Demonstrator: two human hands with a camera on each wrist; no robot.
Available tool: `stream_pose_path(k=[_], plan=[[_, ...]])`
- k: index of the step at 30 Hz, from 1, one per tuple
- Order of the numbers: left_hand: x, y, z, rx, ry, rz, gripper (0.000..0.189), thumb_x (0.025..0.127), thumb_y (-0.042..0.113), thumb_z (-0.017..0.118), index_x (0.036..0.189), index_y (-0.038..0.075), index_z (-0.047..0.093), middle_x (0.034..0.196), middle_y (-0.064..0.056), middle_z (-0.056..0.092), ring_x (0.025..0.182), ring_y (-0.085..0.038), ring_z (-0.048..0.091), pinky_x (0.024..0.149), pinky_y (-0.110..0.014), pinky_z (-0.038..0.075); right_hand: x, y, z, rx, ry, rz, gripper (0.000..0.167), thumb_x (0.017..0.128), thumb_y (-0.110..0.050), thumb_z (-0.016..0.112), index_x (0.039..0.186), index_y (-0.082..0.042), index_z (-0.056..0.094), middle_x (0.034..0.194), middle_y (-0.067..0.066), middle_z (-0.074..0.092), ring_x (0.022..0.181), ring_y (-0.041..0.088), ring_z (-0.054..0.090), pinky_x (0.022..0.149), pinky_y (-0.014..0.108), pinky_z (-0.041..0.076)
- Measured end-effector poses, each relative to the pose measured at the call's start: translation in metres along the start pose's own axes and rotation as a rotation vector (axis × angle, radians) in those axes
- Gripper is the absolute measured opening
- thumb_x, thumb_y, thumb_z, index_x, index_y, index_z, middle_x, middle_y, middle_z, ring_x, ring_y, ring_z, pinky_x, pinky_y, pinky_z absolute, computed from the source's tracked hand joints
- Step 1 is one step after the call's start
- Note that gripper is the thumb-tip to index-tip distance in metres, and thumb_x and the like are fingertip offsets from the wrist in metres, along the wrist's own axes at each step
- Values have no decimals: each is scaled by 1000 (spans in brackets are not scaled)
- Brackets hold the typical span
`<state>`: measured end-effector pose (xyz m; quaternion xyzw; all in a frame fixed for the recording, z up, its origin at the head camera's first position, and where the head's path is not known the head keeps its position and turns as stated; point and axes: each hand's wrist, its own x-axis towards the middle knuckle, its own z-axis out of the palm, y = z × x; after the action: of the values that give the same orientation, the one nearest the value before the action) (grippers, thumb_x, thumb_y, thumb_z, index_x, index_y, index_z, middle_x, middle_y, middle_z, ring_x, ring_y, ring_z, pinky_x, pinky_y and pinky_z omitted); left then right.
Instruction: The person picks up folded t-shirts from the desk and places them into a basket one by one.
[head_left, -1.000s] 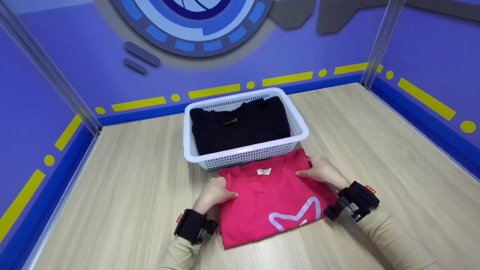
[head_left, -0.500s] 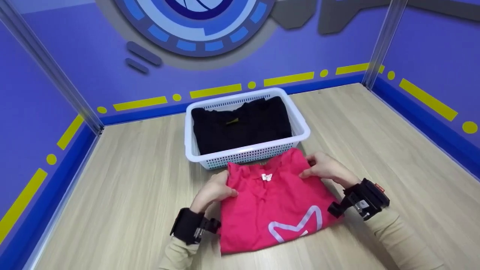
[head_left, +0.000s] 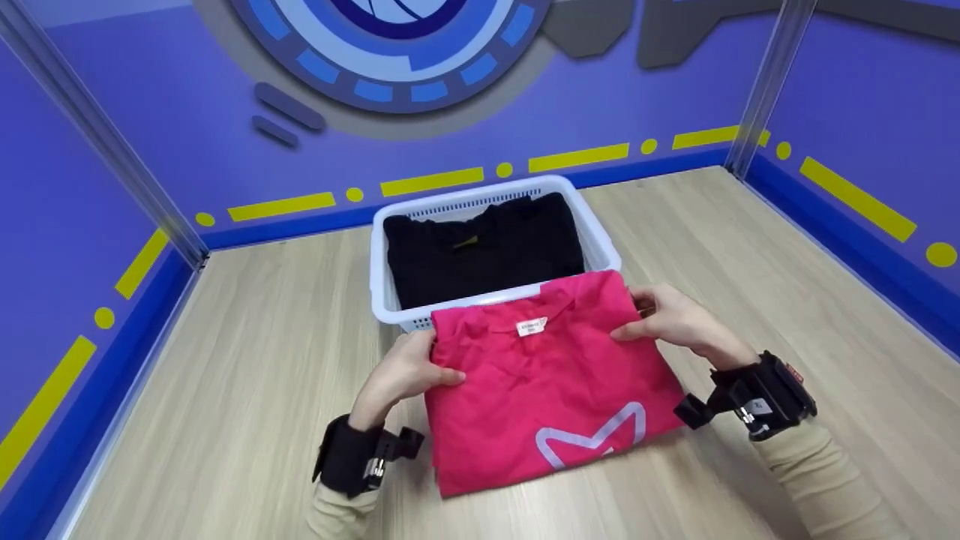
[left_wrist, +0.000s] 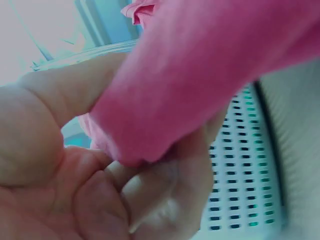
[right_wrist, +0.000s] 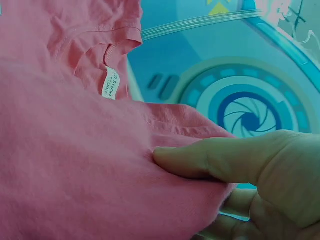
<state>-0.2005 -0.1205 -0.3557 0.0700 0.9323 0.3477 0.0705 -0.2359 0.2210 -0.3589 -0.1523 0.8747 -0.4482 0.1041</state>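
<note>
A folded red T-shirt (head_left: 555, 375) with a white neck label and a pale star outline is held between both hands. My left hand (head_left: 401, 371) grips its left side, thumb on top and fingers underneath; the left wrist view shows the folded edge of the shirt (left_wrist: 165, 90) lying in the curled fingers. My right hand (head_left: 671, 322) pinches the right side, its thumb (right_wrist: 200, 157) pressed on the cloth and its fingers partly hidden below. The shirt's collar end is raised and overlaps the front rim of a white plastic basket (head_left: 382, 292).
Inside the basket lies a folded black garment (head_left: 487, 255) with a small yellowish label. The basket stands on a wood-grain table (head_left: 277, 375), near the blue back panel (head_left: 360, 150). Side panels border the table left and right.
Both hands have lifted the collar end of the red T-shirt from the table and moved it up over the basket's front rim. The basket and black garment have stayed in place.
</note>
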Motion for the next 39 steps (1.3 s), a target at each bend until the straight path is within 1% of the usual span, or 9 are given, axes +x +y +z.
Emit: stream_pose_path(k=[3,9,14,19,21,25,28,34,39], plan=[[-4,3,-5,6,5,17,35,70,12,81,97,2,63,85,-6,63,78,-16,56,72,-31,48,-1,-3,-2,13,-7,-35,32,77,-11,75,102,4,62,92,7,66,78,5,61,72,20,50],[-11,5,-15,-12,36,62,38,70,13,81,101,2,63,87,-7,65,80,-17,58,76,-32,48,-5,-8,-5,91,-11,-116,31,79,-9,74,102,5,61,87,1,67,75,5,63,70,21,52],[-12,2,-23,-110,93,104,42,71,11,80,106,-2,61,93,-12,66,86,-21,62,80,-35,50,-8,-9,-9,214,81,-177,29,79,-2,72,106,1,62,83,-8,68,75,6,64,69,21,53],[-10,0,-27,-255,111,108,45,74,6,77,114,-4,59,101,-16,67,91,-24,65,83,-36,52,-8,-9,-9,322,180,-200,31,79,3,71,101,-19,66,82,-12,69,75,4,64,68,19,53],[-9,0,-28,-311,121,120,44,75,4,75,115,-5,58,102,-18,68,90,-23,66,81,-35,54,-8,-10,-10,341,215,-196,32,80,2,70,100,-23,66,83,-13,69,75,4,65,68,19,53],[-9,0,-31,-410,144,156,41,75,0,74,114,-4,59,100,-19,68,86,-21,67,75,-28,55,-10,-13,-12,340,277,-193,30,82,-2,71,104,-21,65,87,-13,69,78,6,66,71,21,53],[-9,1,-32,-472,163,176,40,76,0,73,113,-3,59,100,-18,68,84,-20,67,73,-25,54,-12,-14,-14,335,299,-195,32,83,-5,70,112,-18,63,92,-12,70,82,8,67,74,22,55],[-11,1,-34,-530,226,199,36,75,0,75,108,-1,60,94,-14,67,79,-16,65,70,-24,53,-16,-18,-16,352,315,-222,38,84,-7,70,120,-10,61,99,-8,69,87,10,67,76,22,56],[-12,1,-35,-556,253,235,33,76,-1,74,106,-2,59,94,-14,67,80,-17,65,70,-24,54,-19,-20,-18,355,316,-233,40,84,-7,71,122,-10,60,101,-7,69,90,10,68,76,23,56]])
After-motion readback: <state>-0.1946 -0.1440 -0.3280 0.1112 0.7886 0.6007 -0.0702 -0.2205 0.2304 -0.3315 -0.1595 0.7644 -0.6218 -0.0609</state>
